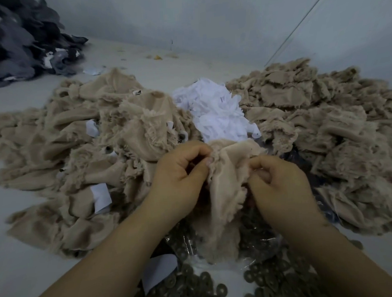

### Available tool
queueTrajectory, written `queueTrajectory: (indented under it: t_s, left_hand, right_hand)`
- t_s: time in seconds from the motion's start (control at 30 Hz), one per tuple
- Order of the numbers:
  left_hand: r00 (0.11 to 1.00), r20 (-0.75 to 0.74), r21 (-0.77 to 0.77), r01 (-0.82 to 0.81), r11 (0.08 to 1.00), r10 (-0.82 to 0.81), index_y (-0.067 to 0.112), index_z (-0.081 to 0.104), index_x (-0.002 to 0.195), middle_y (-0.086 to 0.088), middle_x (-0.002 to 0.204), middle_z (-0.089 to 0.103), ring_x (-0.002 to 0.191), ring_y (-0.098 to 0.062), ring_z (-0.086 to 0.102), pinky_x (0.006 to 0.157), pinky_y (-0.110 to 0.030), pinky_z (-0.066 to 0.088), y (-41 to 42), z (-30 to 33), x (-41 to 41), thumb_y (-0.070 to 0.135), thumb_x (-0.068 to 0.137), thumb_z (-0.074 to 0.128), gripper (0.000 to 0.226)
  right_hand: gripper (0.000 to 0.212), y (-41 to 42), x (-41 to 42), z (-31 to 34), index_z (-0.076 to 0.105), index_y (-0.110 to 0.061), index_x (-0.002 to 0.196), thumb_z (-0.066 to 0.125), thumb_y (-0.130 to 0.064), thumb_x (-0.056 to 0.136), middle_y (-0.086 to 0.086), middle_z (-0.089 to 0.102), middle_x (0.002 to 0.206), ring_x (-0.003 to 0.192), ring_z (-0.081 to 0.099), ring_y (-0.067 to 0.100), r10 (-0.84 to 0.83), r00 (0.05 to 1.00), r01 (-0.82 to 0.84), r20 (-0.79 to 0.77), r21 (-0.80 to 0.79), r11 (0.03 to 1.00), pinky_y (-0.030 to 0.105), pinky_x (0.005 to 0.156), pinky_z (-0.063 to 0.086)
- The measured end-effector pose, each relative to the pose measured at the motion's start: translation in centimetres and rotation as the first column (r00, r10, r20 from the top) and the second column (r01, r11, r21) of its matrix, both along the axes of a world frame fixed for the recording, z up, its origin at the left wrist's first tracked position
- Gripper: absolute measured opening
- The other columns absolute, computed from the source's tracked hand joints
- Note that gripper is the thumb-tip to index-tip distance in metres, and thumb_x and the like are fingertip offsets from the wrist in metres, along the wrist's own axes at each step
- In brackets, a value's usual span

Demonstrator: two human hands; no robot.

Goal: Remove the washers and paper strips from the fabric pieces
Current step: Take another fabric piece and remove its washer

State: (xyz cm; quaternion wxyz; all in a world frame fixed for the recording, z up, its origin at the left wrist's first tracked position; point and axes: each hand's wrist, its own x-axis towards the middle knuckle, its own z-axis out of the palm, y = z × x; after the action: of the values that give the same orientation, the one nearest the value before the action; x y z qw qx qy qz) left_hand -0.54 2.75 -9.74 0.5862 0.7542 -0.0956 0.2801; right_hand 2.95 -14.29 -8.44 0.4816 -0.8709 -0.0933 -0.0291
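both hands, left hand and right hand, pinch one fabric piece between them, hanging lengthwise toward the washers below, paper pile just beyond; no washer in it shows.

both bare forearms reach forward from the bottom edge and angle in toward each other at the centre. the left hand has its back turned up, fingers curled under, thumb and fingertips pinching the upper edge of a beige fabric piece. the right hand sits just beside it, a little lower, knuckles up, fingers bent in and gripping the same piece's other side.
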Motion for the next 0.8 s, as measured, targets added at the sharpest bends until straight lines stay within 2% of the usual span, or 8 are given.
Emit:
queueTrajectory:
  t_s: [0.07, 0.13, 0.27, 0.37, 0.47, 0.53, 0.67, 0.8]
  left_hand:
    - [0.998, 0.063, 0.166, -0.027, 0.986, 0.017, -0.003, 0.066, 0.086, 0.000, 0.079, 0.061, 0.073, -0.009, 0.056, 0.068, -0.021, 0.045, 0.1, 0.1, -0.1, 0.001, 0.089, 0.054, 0.013]
    - [0.995, 0.103, 0.249, -0.034, 0.968, 0.009, -0.003, 0.066, 0.086, 0.002, 0.081, 0.059, 0.076, -0.006, 0.054, 0.072, -0.016, 0.042, 0.1, 0.0, -0.1, -0.003, 0.088, 0.054, 0.012]
    - [0.998, 0.056, 0.213, 0.009, 0.977, -0.021, -0.001, 0.066, 0.087, -0.002, 0.081, 0.062, 0.077, -0.013, 0.056, 0.072, -0.026, 0.046, 0.1, -0.2, 0.0, -0.001, 0.088, 0.053, 0.013]
    - [0.996, -0.078, 0.074, 0.043, 0.996, -0.037, 0.001, 0.061, 0.083, -0.003, 0.072, 0.056, 0.067, -0.016, 0.050, 0.063, -0.028, 0.042, -0.1, -0.1, -0.1, 0.011, 0.090, 0.050, 0.016]
    - [0.992, -0.096, -0.023, 0.080, 0.997, -0.082, 0.005, 0.051, 0.071, 0.005, 0.063, 0.045, 0.060, -0.008, 0.042, 0.058, -0.026, 0.036, -0.3, 0.1, -0.3, 0.027, 0.093, 0.052, 0.031]
    - [0.992, -0.095, -0.011, 0.085, 0.996, -0.085, 0.004, 0.052, 0.072, -0.005, 0.063, 0.046, 0.061, -0.011, 0.044, 0.055, -0.032, 0.038, -0.4, 0.1, -0.4, 0.037, 0.087, 0.059, 0.038]
    - [0.988, -0.135, -0.014, 0.075, 0.997, -0.076, 0.006, 0.057, 0.070, -0.004, 0.061, 0.049, 0.058, -0.011, 0.045, 0.054, -0.028, 0.039, -0.4, -0.1, -0.3, 0.025, 0.088, 0.059, 0.027]
    - [0.978, -0.166, -0.180, 0.099, 0.979, -0.129, 0.005, 0.048, 0.062, -0.007, 0.059, 0.043, 0.058, -0.020, 0.039, 0.058, -0.031, 0.035, -0.3, -0.2, 0.0, 0.022, 0.091, 0.053, 0.034]
  right_hand:
    - [0.027, 0.4, -0.1, 0.5, 0.074, -0.008, 0.093, 0.054, -0.023, 0.099, 0.009, 0.077, 0.077, 0.067, 0.074, 0.015, 0.120, 0.914, 0.068, -0.387, 0.438, 0.896, 0.025, 0.054, 0.056]
    - [0.044, 0.8, -0.5, 0.8, 0.071, -0.003, 0.108, 0.054, -0.042, 0.096, 0.018, 0.077, 0.099, 0.087, 0.076, 0.026, 0.349, 0.783, 0.076, -0.514, 0.636, 0.768, 0.037, 0.068, 0.061]
    - [0.050, 1.2, -1.1, 0.9, 0.071, -0.003, 0.116, 0.069, -0.028, 0.073, 0.016, 0.073, 0.116, 0.107, 0.071, 0.028, 0.556, 0.614, 0.133, -0.561, 0.768, 0.627, 0.042, 0.093, 0.056]
    - [0.038, 1.1, -1.4, 0.9, 0.076, -0.006, 0.110, 0.069, -0.024, 0.077, 0.014, 0.073, 0.118, 0.108, 0.071, 0.028, 0.622, 0.534, 0.184, -0.572, 0.797, 0.575, 0.044, 0.093, 0.057]
    - [0.040, 1.3, -1.8, 1.0, 0.069, -0.005, 0.124, 0.061, -0.021, 0.087, 0.016, 0.071, 0.122, 0.114, 0.068, 0.030, 0.636, 0.579, 0.134, -0.511, 0.828, 0.544, 0.047, 0.102, 0.052]
    - [0.045, 1.5, -2.0, 0.9, 0.062, -0.001, 0.129, 0.060, -0.018, 0.087, 0.020, 0.070, 0.122, 0.116, 0.067, 0.033, 0.615, 0.628, 0.122, -0.477, 0.841, 0.527, 0.050, 0.107, 0.046]
    - [0.046, 1.6, -2.0, 0.9, 0.062, 0.003, 0.126, 0.059, -0.015, 0.083, 0.020, 0.071, 0.119, 0.112, 0.069, 0.033, 0.540, 0.711, 0.145, -0.451, 0.844, 0.516, 0.049, 0.106, 0.047]
    - [0.043, 1.8, -2.1, 1.0, 0.063, 0.000, 0.125, 0.057, -0.020, 0.088, 0.018, 0.073, 0.116, 0.109, 0.070, 0.031, 0.487, 0.742, 0.177, -0.460, 0.836, 0.520, 0.047, 0.101, 0.050]
